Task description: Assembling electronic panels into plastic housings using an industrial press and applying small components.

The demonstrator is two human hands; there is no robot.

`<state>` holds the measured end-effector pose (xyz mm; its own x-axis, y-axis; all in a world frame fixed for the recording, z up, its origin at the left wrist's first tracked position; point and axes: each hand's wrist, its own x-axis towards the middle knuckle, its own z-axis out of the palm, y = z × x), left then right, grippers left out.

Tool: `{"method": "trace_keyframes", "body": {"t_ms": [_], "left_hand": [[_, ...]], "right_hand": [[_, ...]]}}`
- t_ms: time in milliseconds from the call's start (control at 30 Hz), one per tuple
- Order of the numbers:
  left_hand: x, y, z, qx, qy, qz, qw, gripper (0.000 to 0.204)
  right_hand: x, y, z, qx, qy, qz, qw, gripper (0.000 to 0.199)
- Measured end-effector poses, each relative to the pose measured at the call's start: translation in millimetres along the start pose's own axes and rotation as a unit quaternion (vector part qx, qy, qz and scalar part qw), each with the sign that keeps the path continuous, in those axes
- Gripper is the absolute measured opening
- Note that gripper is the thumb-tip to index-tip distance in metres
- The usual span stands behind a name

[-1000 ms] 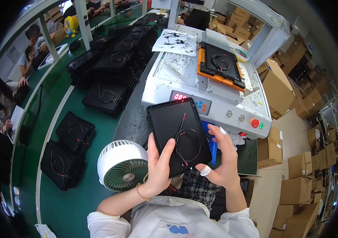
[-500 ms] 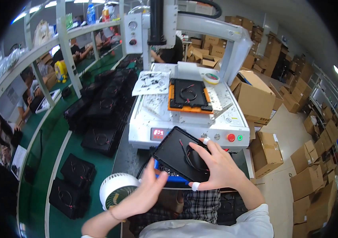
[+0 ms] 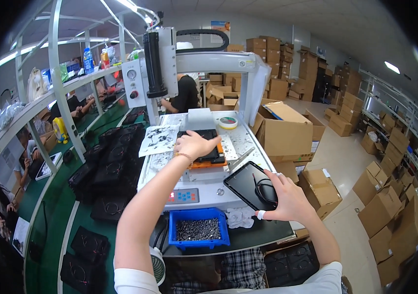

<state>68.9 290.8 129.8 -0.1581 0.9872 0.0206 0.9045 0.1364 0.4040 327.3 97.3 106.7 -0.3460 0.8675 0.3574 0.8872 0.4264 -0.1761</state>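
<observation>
My right hand grips a black rectangular plastic panel by its right side. The panel is tilted and has a raised rim and a loop of thin black cable near my fingers. Across the machine bed, my left hand reaches over a second black panel, its fingers bent down and thumb stretched to the right. That panel lies in an orange fixture, and my hand covers much of it. Below the machine's front sits a blue bin full of small dark pieces.
A gantry machine with a black vertical cylinder stands over the bed. Stacked black panels lie on the green bench at left. A small fan stands by the bench edge. Cardboard boxes stand at right. A tape roll rests behind the fixture.
My left hand has gone from beside the held panel up to the panel in the fixture. My right hand has carried its panel rightward, uncovering the blue bin. The view has tilted up.
</observation>
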Motion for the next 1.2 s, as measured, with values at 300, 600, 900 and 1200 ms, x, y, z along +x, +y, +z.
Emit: {"method": "trace_keyframes", "body": {"t_ms": [300, 600, 900, 1200], "left_hand": [[-25, 10, -34, 0.051, 0.033, -0.071, 0.996, 0.131], [-45, -43, -106, 0.037, 0.127, 0.007, 0.991, 0.123], [-116, -101, -133, 0.047, 0.149, 0.013, 0.988, 0.125], [-136, -121, -125, 0.036, 0.121, 0.012, 0.992, 0.125]], "right_hand": [[24, 11, -2, -0.020, 0.029, 0.069, 0.997, 0.115], [144, -44, 25, 0.010, 0.025, 0.094, 0.995, 0.121], [217, -144, 63, -0.025, -0.086, 0.231, 0.969, 0.125], [238, -147, 84, -0.047, -0.125, 0.261, 0.956, 0.120]]}}
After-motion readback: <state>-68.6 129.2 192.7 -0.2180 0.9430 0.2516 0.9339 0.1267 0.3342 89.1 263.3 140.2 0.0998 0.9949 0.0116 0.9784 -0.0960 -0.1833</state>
